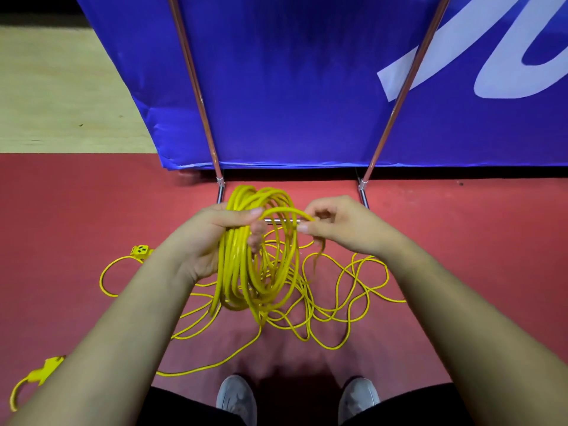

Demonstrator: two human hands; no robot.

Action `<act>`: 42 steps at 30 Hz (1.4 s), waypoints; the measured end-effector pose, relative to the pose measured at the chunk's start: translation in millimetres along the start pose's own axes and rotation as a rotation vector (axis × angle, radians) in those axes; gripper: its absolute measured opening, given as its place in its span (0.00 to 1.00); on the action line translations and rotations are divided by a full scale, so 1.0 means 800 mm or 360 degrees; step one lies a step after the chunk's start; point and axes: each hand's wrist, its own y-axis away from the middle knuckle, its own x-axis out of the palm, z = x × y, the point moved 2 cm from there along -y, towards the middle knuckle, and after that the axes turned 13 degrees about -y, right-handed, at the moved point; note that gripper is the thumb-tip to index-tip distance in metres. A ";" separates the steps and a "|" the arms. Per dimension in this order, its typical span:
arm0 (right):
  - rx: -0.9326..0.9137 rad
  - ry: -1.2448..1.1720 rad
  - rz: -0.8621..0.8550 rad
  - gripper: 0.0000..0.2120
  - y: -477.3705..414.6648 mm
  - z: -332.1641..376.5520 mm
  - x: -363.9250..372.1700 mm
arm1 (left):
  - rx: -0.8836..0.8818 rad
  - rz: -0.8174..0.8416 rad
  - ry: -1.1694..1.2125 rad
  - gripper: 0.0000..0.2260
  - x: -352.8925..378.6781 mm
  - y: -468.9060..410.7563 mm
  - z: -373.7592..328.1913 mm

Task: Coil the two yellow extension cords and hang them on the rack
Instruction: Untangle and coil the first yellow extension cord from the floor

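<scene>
I am watching the left hand [212, 238] closing round the top of a coil [233, 272] of yellow extension cord: fingers curled over the bundled loops, thumb lying across them, the coil hanging down from the fist at the centre of the frame. Just to the right of it the right hand [341, 226] is pinching a single loop of the same cord between thumb and forefinger, the strand arching from that pinch over to the left fist.

Below and to the right of the coil, loose cord [307, 305] is lying in a tangle of overlapping loops on the red floor [461, 241] — I cannot tell whether it is one cord or two. A yellow socket block [141, 251] is sitting at middle left, half hidden by the left forearm, and a yellow plug [46, 368] is lying at the lower left edge.

The rack [196, 87] is standing straight ahead, its two metal poles rising toward the top of the frame and a low bar [276, 221] showing between the hands — the coil is partly covering it. A blue banner [292, 87] is hanging behind the poles, with pale flooring [61, 87] at upper left. Two grey shoes [236, 398] are showing at the bottom.
</scene>
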 end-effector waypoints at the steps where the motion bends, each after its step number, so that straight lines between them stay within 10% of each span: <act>1: 0.0056 0.0092 0.0045 0.08 0.002 -0.015 -0.009 | 0.0032 -0.0013 0.0062 0.12 -0.006 0.001 -0.004; 8: 0.0172 -0.0587 -0.0210 0.05 0.002 -0.059 -0.035 | -0.0141 -0.0330 -0.0300 0.07 -0.009 0.006 -0.002; 23: -0.0198 0.0426 0.0239 0.05 0.011 0.059 0.038 | -0.0299 -0.0004 -0.0432 0.08 0.005 -0.003 0.018; 42: -0.0064 0.0004 -0.0250 0.07 -0.003 -0.027 -0.031 | -0.0299 0.0103 -0.0352 0.25 -0.006 -0.004 0.016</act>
